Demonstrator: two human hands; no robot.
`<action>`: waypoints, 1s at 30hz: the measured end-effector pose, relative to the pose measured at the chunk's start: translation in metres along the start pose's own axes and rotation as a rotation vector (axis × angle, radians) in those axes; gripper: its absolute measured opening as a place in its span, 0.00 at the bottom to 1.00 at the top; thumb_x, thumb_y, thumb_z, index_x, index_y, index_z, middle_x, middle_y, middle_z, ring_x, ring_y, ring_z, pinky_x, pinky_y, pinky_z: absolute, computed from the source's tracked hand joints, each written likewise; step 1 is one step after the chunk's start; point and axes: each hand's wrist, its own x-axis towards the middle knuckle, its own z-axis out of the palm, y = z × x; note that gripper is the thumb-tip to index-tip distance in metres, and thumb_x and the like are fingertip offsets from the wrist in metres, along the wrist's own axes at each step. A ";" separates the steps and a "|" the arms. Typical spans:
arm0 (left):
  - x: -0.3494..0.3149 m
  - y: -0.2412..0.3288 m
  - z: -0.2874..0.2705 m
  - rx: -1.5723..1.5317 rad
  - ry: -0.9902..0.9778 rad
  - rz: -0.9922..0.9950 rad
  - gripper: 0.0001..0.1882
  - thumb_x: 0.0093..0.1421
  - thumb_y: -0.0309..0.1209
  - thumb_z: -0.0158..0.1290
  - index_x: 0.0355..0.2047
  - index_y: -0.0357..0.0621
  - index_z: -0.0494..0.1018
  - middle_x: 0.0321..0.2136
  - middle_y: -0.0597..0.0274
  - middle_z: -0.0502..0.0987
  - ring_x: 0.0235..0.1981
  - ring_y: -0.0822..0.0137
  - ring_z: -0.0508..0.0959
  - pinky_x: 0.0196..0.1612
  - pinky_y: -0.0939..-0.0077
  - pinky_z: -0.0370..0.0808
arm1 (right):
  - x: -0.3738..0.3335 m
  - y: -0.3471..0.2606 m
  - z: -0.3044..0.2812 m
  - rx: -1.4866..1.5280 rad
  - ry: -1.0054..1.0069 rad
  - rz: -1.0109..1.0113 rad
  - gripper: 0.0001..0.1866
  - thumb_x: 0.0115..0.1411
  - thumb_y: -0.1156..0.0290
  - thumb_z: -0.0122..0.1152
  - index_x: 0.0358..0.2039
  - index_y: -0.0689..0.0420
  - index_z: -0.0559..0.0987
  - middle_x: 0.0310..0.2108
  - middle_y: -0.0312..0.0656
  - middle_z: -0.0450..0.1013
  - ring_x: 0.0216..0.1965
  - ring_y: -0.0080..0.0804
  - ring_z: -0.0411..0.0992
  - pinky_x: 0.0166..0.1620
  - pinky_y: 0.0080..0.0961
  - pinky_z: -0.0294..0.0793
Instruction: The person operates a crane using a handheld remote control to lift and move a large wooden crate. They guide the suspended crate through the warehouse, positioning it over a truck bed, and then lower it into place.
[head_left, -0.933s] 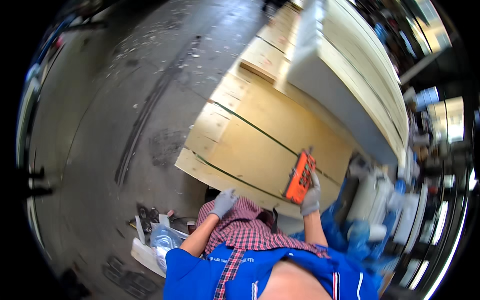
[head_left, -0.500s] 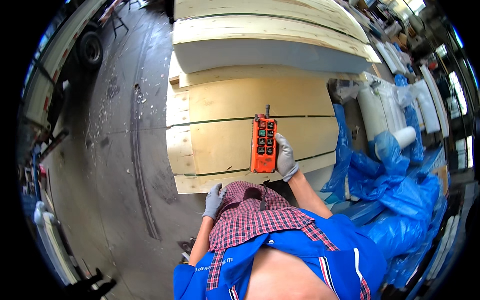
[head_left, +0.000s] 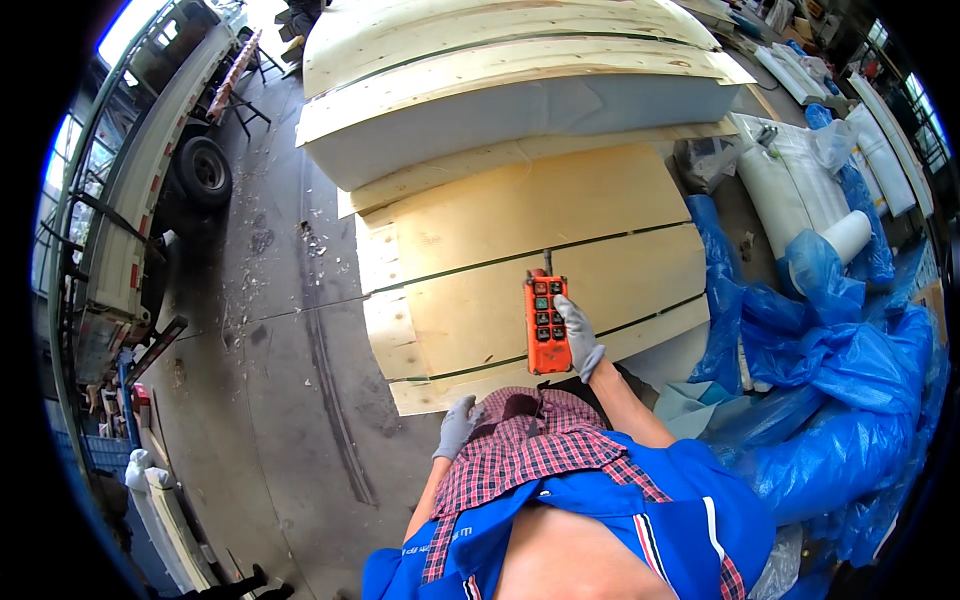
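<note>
An orange hand-held crane remote control (head_left: 549, 345) with two columns of dark buttons and a short black antenna is in my right hand (head_left: 581, 338). That hand wears a grey glove, and its thumb lies over the right column of buttons; the other fingers are hidden behind the remote. My left hand (head_left: 458, 428), gloved too, hangs beside the red checked apron (head_left: 525, 455) with fingers loosely apart and nothing visible in it. Beyond the remote lies a low stack topped with a plywood sheet (head_left: 500, 220), bound by dark straps.
A taller wood-topped stack (head_left: 520, 110) with pale sides stands behind. Crumpled blue plastic sheeting (head_left: 840, 390) and a white wrapped roll (head_left: 790, 180) lie at right. A truck wheel (head_left: 203, 172) and truck bed (head_left: 130, 230) are at left, beyond the grey floor (head_left: 270, 370).
My right thumb has moved from the remote's edge onto its buttons. The view has turned, so the stacks sit at a slant and more of the truck shows. My left hand still hangs low.
</note>
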 end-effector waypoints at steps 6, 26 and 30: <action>-0.002 -0.002 0.004 0.017 0.017 0.038 0.25 0.61 0.47 0.51 0.48 0.37 0.72 0.43 0.47 0.76 0.45 0.51 0.76 0.48 0.63 0.72 | -0.015 0.013 -0.022 -0.038 0.040 0.008 0.16 0.65 0.56 0.51 0.43 0.55 0.75 0.29 0.30 0.74 0.25 0.16 0.73 0.29 0.17 0.77; 0.028 0.008 0.005 0.040 -0.117 0.135 0.24 0.60 0.42 0.54 0.50 0.39 0.71 0.45 0.49 0.77 0.47 0.54 0.77 0.49 0.65 0.73 | -0.024 0.017 -0.041 0.088 0.169 0.026 0.14 0.64 0.56 0.54 0.40 0.53 0.75 0.28 0.28 0.74 0.25 0.15 0.72 0.30 0.17 0.75; 0.036 0.006 0.005 0.081 -0.138 0.199 0.22 0.60 0.39 0.54 0.51 0.40 0.70 0.45 0.50 0.77 0.46 0.53 0.77 0.49 0.64 0.73 | -0.025 0.020 -0.047 0.078 0.209 0.012 0.14 0.63 0.55 0.55 0.39 0.53 0.75 0.28 0.28 0.74 0.24 0.15 0.72 0.29 0.17 0.75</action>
